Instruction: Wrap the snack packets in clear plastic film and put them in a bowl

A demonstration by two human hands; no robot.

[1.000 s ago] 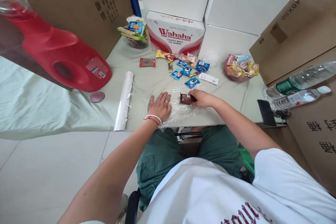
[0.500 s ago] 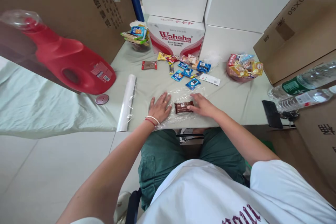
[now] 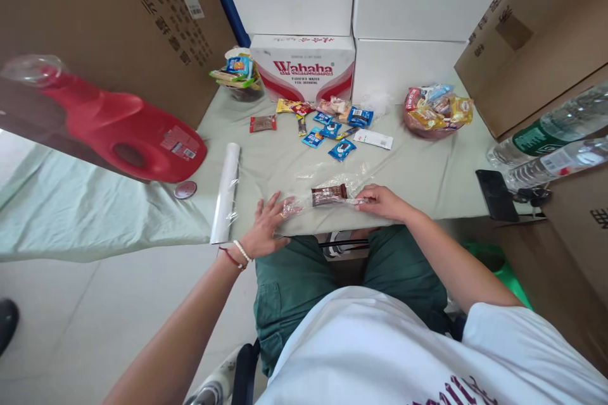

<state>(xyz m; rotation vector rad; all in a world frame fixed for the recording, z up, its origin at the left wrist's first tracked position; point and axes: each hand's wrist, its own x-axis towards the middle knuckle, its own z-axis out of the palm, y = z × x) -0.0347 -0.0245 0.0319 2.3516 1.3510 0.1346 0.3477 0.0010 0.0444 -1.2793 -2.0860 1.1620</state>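
Note:
A brown wrapped snack bar [image 3: 329, 195] lies on a sheet of clear plastic film [image 3: 304, 212] near the table's front edge. To its right, my right hand [image 3: 380, 201] pinches the film's near right part between thumb and fingers. My left hand [image 3: 266, 225] is at the film's left end, fingers spread, with the fingertips by the crinkled plastic. A white roll of cling film [image 3: 225, 193] lies further left. Beyond the bar are several small blue packets [image 3: 342, 150], a white packet [image 3: 373, 139] and a red-ended brown packet [image 3: 263, 123].
A big red jug [image 3: 137, 133] stands at left, near a round pinkish disc [image 3: 185, 190]. Snack-filled bowls stand at back left [image 3: 247, 90] and right [image 3: 430, 131]. A Wahaha carton [image 3: 304, 69] is behind. At right are plastic bottles [image 3: 536, 142] and a black phone [image 3: 496, 195].
My right hand has left the snack bar and moved right, now gripping the film. My left hand has shifted left and nearer me. The film's near edge is lifted and gathered beside the bar.

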